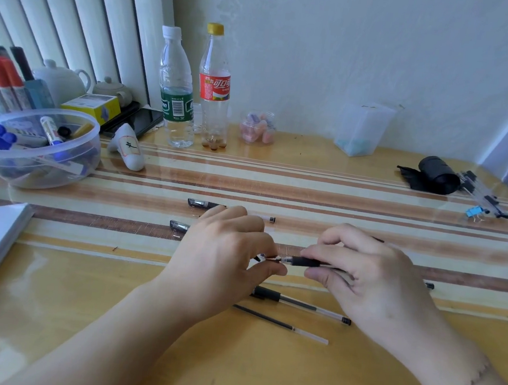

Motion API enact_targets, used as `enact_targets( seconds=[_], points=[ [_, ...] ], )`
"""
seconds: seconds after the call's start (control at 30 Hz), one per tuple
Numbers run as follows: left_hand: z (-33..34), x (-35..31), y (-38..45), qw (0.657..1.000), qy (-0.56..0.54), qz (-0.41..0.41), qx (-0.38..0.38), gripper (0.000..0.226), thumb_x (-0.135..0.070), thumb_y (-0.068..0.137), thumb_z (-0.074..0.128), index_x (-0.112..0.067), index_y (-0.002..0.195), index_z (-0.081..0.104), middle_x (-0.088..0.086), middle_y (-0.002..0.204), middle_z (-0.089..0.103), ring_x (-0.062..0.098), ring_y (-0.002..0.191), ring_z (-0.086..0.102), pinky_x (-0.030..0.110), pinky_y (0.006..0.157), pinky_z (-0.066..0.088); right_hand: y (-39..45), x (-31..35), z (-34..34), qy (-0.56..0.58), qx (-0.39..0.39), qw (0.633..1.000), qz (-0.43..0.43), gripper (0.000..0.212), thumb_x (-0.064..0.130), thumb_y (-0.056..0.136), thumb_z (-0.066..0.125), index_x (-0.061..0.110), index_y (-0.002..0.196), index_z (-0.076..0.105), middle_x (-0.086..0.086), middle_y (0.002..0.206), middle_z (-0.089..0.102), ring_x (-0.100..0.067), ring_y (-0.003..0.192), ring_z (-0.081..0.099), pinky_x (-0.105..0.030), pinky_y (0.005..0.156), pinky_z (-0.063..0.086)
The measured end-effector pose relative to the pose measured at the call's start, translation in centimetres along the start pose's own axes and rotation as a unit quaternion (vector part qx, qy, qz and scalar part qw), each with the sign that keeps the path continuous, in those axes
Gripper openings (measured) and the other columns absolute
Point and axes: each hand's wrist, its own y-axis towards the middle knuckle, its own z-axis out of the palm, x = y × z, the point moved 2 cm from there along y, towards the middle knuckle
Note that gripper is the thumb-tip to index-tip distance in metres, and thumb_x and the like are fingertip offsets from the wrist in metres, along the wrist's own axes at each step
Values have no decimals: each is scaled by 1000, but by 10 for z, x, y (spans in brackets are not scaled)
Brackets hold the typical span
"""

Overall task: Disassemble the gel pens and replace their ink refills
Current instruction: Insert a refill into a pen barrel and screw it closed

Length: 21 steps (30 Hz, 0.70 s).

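Your left hand [225, 251] is hiding the tip of the pen [303, 262], and your right hand [372, 275] is covering its back.

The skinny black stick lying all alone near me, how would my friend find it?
Start at the yellow wooden desk edge nearest the person, just below both hands. The thin bare ink refill lies there, beside a clear-barrelled gel pen with a black grip. Unlike the pens, it has no barrel, grip or cap, just a dark tube turning clear at its right end.
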Motion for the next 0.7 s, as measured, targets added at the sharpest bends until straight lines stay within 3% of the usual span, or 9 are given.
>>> enact_targets(
  seconds=[0.13, 0.23, 0.27, 0.37, 0.43, 0.5, 0.6, 0.7],
  points=[
    [1, -1, 0, 1000, 6, 13, 2, 21, -42, 74, 71, -22, 66, 68, -11, 60, 51, 14, 61, 44, 26, 59, 36, 0, 7, 1, 1, 15, 1000, -3, 18, 32, 89, 62, 29, 102, 74, 19, 82, 58, 1, 58, 43, -27, 46, 43],
    [2, -2, -1, 1000, 8, 24, 9, 22, -43, 75, 68, -22, 67, 69, -11, 60, 51, 14, 62, 44, 25, 60, 34, -2, 8, 2, 1, 6, 1000, -2, 20, 21, 89, 65, 29, 106, 72, 36, 69, 49, 9, 60, 52, -20, 49, 50],
    [2, -3, -1, 1000, 5, 23, 10, 22, -43, 76, 66, -23, 68, 69, -11, 60, 50, 13, 62, 44, 24, 61, 32, -2, 9, 2, 15, 11, 1000, 4, 21, 27, 89, 65, 31, 109, 69, 40, 68, 46, 10, 58, 53, -17, 50, 50],
    [1, -1, -1, 1000, 1, 6, 7, 21, -43, 74, 70, -23, 67, 69, -12, 61, 51, 10, 62, 41, 24, 60, 34, -3, 8, 1, 77, 35, 995, 49, 35, 63, 77, 59, 41, 104, 55, 32, 73, 54, 0, 70, 55, -14, 54, 44],
    [1, 1, 0, 1000, -4, 0, 9, 19, -41, 73, 74, -23, 68, 69, -12, 61, 53, 10, 62, 41, 25, 59, 36, -4, 5, 3, 73, 35, 995, 61, 27, 50, 74, 71, 36, 91, 56, 32, 78, 54, 1, 74, 53, -13, 57, 41],
    [0, 1, 0, 1000, -7, -2, 13, 19, -40, 72, 74, -22, 67, 69, -12, 61, 53, 12, 62, 44, 25, 59, 36, -2, 6, 4, 42, 32, 996, 66, 10, 40, 81, 69, 32, 85, 64, 32, 75, 58, 0, 70, 56, -13, 55, 41],
    [0, 0, 0, 1000, -7, -7, 17, 21, -42, 73, 72, -22, 67, 69, -12, 61, 52, 13, 62, 44, 25, 59, 37, 0, 10, -2, 12, 30, 998, 49, 26, 52, 87, 51, 36, 91, 71, 26, 77, 67, 2, 66, 59, -20, 54, 48],
    [-1, 2, 1, 1000, -11, -21, 17, 22, -43, 73, 70, -22, 67, 69, -12, 61, 54, 13, 63, 46, 26, 59, 39, -1, 10, -2, 25, 54, 996, 69, 23, 56, 79, 62, 44, 98, 57, 30, 77, 56, 5, 68, 53, -11, 50, 35]
  ],
)
